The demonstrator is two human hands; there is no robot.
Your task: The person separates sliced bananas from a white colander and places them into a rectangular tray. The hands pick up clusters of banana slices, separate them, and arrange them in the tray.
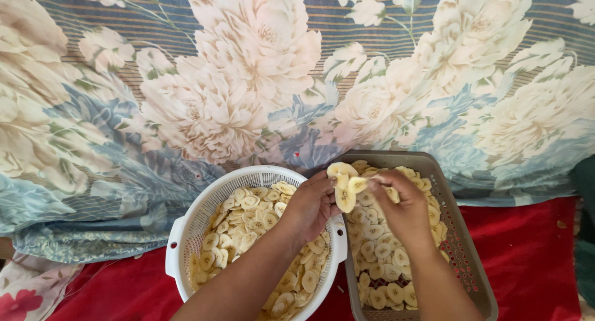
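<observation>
My left hand holds a clump of pale yellow banana slices between the two containers. My right hand pinches the same clump from the right, over the grey-brown rectangular basket. That basket is heaped with banana slices. A round white colander to the left holds many separated slices; my left forearm crosses over it.
A large floral cloth in cream, blue and stripes covers the area beyond the containers. Red fabric lies under and to the right of the basket. A small floral cloth shows at the bottom left.
</observation>
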